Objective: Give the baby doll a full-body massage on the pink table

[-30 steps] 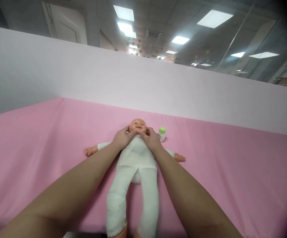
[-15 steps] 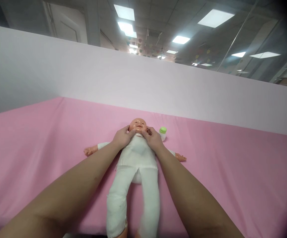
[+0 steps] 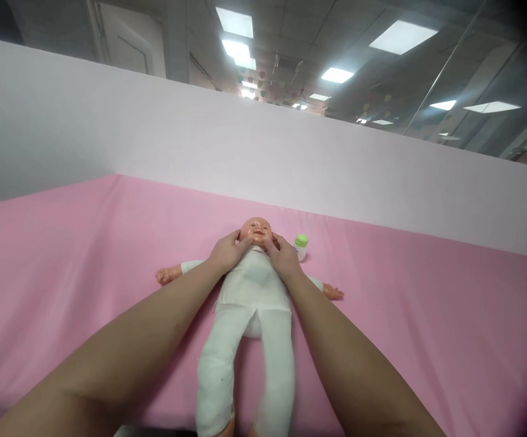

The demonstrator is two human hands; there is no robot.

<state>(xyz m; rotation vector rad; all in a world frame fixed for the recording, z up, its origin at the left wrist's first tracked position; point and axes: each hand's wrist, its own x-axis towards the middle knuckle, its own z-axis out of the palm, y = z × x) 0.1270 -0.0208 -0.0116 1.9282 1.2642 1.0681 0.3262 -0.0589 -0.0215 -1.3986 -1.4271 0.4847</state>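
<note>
A baby doll (image 3: 255,285) with a white cloth body lies on its back, its head away from me and its arms spread to the sides. My left hand (image 3: 227,250) holds the left side of the doll's head (image 3: 256,229), thumb along the jaw. On the other side my right hand (image 3: 284,255) grips the cheek and jaw in the same way, its fingers partly hidden behind the head. Just right of that hand stands a small white bottle (image 3: 300,249) with a green cap.
Pink sheeting (image 3: 382,303) covers the surface under the doll. A white padded wall (image 3: 291,152) runs along the back and left. Beyond it are a door (image 3: 131,42) and lit ceiling panels (image 3: 402,36).
The view has shifted slightly, so everything sits a little further right in the picture. Both hands keep their hold on the doll's head.
</note>
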